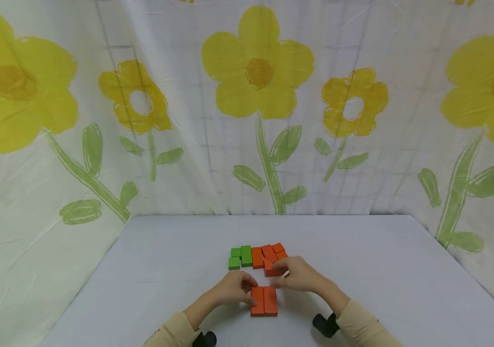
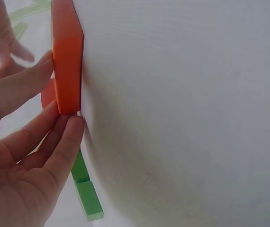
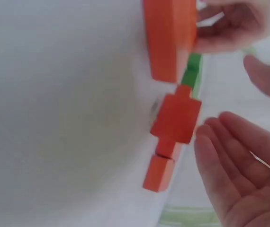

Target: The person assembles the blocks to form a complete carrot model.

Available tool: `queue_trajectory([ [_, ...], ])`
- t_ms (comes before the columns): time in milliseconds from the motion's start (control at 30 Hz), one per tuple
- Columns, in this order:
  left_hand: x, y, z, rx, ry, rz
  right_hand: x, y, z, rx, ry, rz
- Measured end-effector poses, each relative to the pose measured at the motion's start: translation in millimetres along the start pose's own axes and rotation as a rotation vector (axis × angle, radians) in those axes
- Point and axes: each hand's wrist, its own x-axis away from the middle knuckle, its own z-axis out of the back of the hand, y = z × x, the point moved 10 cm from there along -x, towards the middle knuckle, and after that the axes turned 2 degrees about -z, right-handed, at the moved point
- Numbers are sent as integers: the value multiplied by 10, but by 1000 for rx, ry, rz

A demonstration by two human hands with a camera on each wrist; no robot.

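Note:
Two orange rectangular blocks stand side by side near the front of the table, the left one and the right one. My left hand holds the left block, thumb on its near side and fingertips at its far end. In the left wrist view that orange block lies between thumb and fingers. My right hand is just right of another orange block at the front of the back group. The right wrist view shows its fingers spread loosely, apart from that block, nothing between them.
Behind the pair, several more orange blocks lie in a loose row. Green blocks continue it on the left. The white table ends at a curtain printed with yellow flowers. A black wrist device sits on the right sleeve.

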Motion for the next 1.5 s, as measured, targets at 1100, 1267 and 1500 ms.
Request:
queue_trajectory([
  [1100,8,-29,24,32,36,54,-745,22,-139,364,65,-59],
  [1267,13,-39,32,39,37,64,-625,-149,137,313,236,34],
  [1500,-6,-63,4,35,37,66,-269,-232,263,211,200,63],
])
